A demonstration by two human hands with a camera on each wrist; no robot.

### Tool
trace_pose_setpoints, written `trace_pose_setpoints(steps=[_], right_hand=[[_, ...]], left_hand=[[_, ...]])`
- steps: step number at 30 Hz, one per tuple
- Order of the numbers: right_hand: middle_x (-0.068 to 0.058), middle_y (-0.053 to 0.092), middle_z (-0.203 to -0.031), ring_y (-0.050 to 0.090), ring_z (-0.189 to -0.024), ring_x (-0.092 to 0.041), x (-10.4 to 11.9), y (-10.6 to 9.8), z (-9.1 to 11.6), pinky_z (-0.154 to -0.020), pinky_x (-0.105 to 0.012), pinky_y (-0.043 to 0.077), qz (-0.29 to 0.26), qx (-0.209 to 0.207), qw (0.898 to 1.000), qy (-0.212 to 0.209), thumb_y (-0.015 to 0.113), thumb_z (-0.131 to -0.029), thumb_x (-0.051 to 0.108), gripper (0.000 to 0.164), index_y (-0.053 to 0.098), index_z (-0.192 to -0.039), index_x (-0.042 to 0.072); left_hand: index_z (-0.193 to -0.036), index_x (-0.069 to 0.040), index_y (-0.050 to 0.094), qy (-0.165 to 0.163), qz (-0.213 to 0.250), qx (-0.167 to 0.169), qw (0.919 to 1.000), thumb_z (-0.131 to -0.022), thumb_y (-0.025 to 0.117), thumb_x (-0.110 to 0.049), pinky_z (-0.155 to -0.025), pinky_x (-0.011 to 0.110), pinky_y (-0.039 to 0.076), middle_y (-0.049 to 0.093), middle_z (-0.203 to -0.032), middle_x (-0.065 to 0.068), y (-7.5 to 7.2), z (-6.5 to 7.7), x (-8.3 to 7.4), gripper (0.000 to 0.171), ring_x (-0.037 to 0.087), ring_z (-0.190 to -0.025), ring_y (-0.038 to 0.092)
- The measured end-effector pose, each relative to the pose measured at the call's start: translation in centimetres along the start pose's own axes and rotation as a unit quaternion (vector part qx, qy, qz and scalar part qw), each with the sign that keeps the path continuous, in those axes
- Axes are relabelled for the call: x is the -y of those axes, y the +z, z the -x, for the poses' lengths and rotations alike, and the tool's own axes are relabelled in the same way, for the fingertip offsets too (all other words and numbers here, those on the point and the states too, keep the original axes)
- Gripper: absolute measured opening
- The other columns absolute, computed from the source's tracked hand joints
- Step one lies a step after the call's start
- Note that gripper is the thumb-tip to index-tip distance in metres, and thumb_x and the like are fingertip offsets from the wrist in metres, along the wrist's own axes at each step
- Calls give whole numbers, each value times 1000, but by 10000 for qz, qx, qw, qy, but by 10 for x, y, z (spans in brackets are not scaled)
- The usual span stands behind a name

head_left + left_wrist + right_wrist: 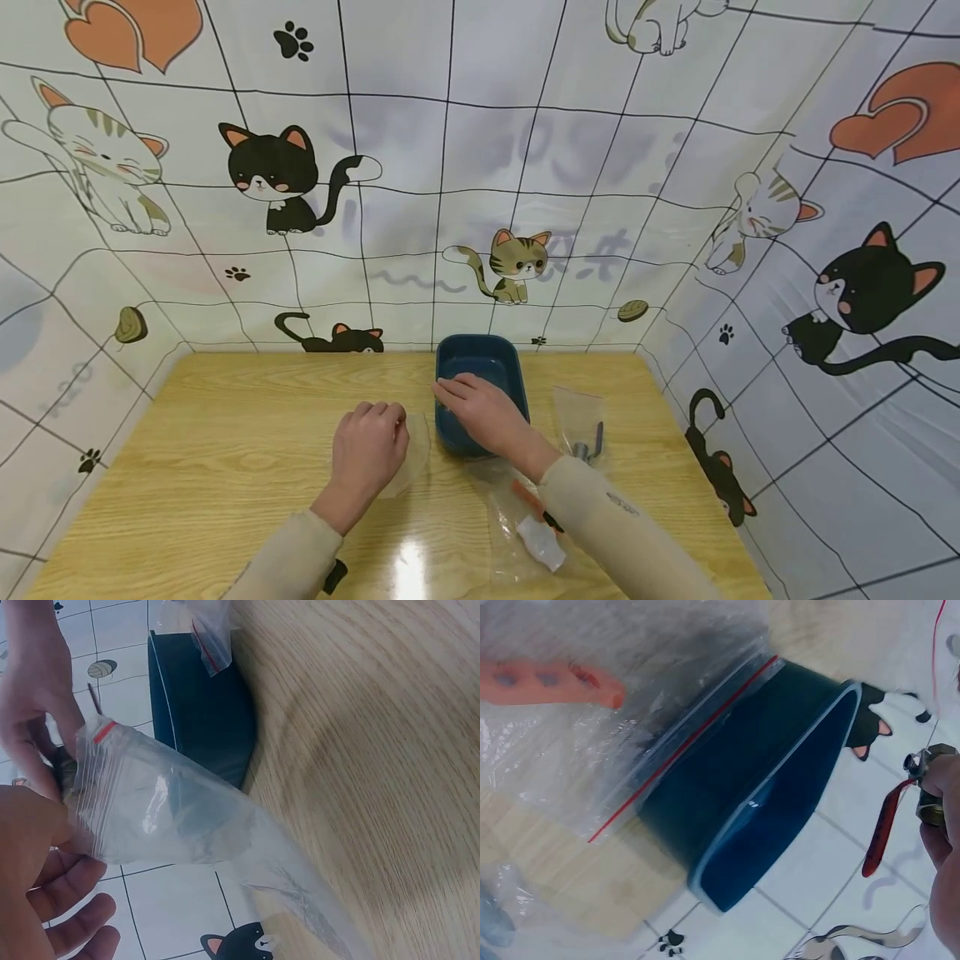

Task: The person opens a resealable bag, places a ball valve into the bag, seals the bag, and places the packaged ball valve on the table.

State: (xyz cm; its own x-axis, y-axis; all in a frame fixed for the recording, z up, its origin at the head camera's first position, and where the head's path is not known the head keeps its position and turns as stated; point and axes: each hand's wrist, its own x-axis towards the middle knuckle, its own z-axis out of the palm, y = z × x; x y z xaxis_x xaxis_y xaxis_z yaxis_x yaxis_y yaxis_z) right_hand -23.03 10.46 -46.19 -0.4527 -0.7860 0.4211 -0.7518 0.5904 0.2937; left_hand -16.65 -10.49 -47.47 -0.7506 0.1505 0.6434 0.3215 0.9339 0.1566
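Observation:
My left hand (pixel 367 454) pinches the zip edge of a clear zip-lock bag (pixel 161 806), which hangs down toward the table left of a dark blue plastic bin (pixel 483 350). In the right wrist view, my right hand (pixel 945 855) grips a small metal ball valve (pixel 932 799) with a red lever handle (pixel 885 832). The valve is at the bag's mouth in the left wrist view, close to the left fingertips (pixel 90 870). From the head view, the right hand (pixel 487 417) hides the valve and reaches over the bin.
A larger clear zip bag (pixel 506 550) lies in front of the bin, with an orange piece (pixel 527 497) and a crumpled white piece (pixel 542 543). Right of the bin, another clear bag (pixel 577 408) holds a grey fitting with a lever (pixel 596 446). Cat-printed curtains (pixel 405 217) surround the wooden table (pixel 225 467).

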Motion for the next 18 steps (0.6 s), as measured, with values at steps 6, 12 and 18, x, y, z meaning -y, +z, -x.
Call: trace_pose_setpoints(steps=[6,12,18], right_hand=[[2,64,-130,61,-117,-12,10,-8,-2,-99,-23,50,71,-485,9980,-405,71,-89,12,45,61,-132,16],[2,67,-127,62,-115,-11,20,-15,-3,-98,-22,50,-48,-828,9951,-543,72,-87,11,42,65,-128,15],[4,68,-125,63,-114,-9,31,-24,-2,-96,-19,50,-231,-889,9951,-363,73,-86,11,43,65,-128,16]], left_hand=[[-74,-9,71,-99,98,-118,9998,-78,73,-8,-55,38,53,67,-64,3,1,-2,3,5,24,-61,62],[-73,-10,71,-235,120,-191,9995,-79,72,-7,-53,36,50,64,-61,0,1,-4,2,6,22,-59,60],[-75,-10,72,-474,115,-62,9988,-79,72,-8,-55,37,51,66,-63,1,1,-8,1,4,22,-62,62]])
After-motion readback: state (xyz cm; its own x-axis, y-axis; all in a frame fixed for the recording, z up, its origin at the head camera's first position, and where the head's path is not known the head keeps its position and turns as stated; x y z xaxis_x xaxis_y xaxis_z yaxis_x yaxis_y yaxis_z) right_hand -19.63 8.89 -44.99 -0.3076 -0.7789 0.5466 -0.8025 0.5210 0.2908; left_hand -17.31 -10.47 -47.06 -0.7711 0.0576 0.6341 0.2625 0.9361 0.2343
